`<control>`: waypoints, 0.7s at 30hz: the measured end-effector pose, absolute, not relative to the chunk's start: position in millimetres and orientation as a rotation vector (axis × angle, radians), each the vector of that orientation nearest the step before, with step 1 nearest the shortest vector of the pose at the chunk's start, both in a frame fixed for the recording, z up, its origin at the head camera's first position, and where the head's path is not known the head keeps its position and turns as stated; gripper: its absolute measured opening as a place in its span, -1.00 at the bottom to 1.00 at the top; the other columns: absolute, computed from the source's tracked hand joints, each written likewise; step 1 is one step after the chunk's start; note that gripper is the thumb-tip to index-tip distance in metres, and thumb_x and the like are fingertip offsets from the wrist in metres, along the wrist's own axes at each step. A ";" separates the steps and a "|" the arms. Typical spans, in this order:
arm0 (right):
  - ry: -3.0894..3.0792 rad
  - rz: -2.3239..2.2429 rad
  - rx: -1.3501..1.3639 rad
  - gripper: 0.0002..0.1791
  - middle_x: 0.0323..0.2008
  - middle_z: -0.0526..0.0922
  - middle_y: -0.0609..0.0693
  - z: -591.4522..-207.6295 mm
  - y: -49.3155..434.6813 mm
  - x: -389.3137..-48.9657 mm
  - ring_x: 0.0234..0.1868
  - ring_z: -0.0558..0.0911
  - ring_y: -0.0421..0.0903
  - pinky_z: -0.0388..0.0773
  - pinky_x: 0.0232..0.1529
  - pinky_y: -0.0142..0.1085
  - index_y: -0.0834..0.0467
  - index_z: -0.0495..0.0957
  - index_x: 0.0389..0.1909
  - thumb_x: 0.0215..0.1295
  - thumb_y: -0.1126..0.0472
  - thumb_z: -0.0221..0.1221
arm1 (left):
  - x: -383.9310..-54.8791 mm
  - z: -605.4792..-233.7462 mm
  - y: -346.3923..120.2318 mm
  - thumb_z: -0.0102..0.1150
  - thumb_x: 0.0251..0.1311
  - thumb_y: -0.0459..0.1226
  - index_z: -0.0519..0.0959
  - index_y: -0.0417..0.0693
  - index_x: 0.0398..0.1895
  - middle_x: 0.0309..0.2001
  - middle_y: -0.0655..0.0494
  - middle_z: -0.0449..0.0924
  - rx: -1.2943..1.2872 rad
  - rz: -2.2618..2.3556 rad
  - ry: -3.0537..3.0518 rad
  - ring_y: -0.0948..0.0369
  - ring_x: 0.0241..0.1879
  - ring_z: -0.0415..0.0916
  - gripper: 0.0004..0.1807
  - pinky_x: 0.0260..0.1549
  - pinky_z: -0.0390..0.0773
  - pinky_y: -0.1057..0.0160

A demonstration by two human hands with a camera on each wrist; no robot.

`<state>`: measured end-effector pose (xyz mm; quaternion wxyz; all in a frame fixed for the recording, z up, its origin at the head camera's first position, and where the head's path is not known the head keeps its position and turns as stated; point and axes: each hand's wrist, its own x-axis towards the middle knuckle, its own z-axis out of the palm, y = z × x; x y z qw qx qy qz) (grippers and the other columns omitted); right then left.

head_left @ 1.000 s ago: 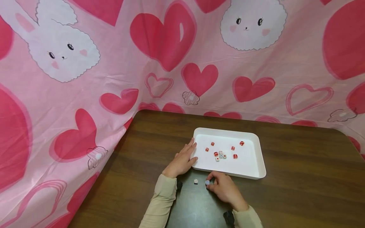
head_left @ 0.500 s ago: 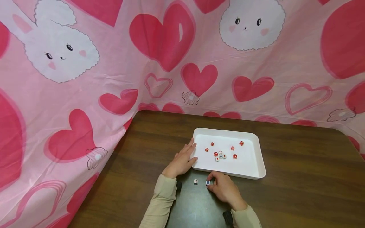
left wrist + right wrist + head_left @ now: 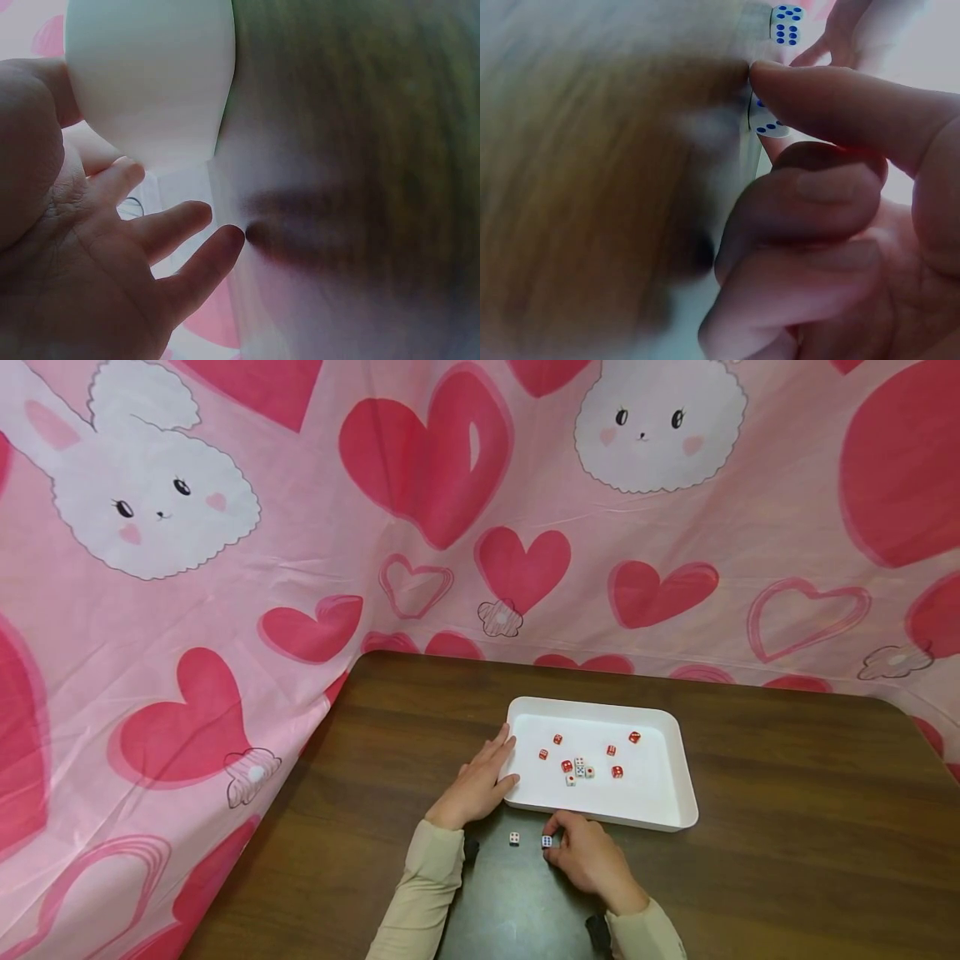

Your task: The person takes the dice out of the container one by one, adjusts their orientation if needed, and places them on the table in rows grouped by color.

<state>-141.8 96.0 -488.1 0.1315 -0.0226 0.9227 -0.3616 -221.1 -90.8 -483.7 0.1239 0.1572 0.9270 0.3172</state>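
On the desk (image 3: 787, 793), a blue-pipped die (image 3: 547, 842) is pinched between thumb and forefinger of the right hand (image 3: 592, 857), presumably for precise control; a second die (image 3: 514, 839) is set nearby, to the left. Beyond, the tray (image 3: 652, 793) is touched at its left edge by the left hand (image 3: 474, 789), fingers extended, nothing gripped, apparently for steadying. Red dice (image 3: 617, 772) and white dice (image 3: 580, 770) are contained within the tray. The desk is backed by printed cloth (image 3: 660, 527).

At lower centre, the right hand (image 3: 588, 856) pinches a blue-pipped die (image 3: 547, 842), apparently six-up; a second die (image 3: 513, 839) lies just left. Right of centre, a white tray (image 3: 648, 797), touched at its left side by the left hand (image 3: 468, 789), holds scattered red dice (image 3: 617, 772) and clustered white dice (image 3: 580, 771).
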 end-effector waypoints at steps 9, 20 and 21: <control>2.690 -1.042 -0.067 -0.79 -0.66 0.41 -0.11 -486.7 93.1 -139.4 -0.64 0.38 -0.17 0.24 -0.58 -0.30 0.03 0.55 -0.35 0.00 0.26 0.36 | -220.4 -484.9 -93.2 0.04 0.37 -0.09 0.04 0.04 0.52 0.57 0.26 -0.26 0.488 0.913 2.714 -0.02 0.54 -0.14 -0.28 0.35 0.02 -0.31; 2.716 -1.238 -0.277 -0.80 -0.71 0.37 -0.17 -474.4 98.2 -142.4 -0.70 0.31 -0.31 0.23 -0.61 -0.41 0.07 0.57 -0.31 0.05 0.22 0.37 | -220.0 -485.0 -94.7 0.03 0.38 -0.12 0.06 0.01 0.52 0.57 0.23 -0.25 0.523 0.907 2.721 -0.03 0.53 -0.09 -0.30 0.33 0.06 -0.30; 2.719 -1.251 -0.289 -0.81 -0.72 0.36 -0.18 -472.8 99.8 -143.4 -0.71 0.30 -0.31 0.23 -0.61 -0.42 0.07 0.57 -0.31 0.07 0.21 0.37 | -219.8 -484.8 -94.9 0.04 0.38 -0.12 0.05 0.01 0.52 0.57 0.23 -0.25 0.524 0.905 2.722 -0.03 0.53 -0.09 -0.30 0.33 0.06 -0.31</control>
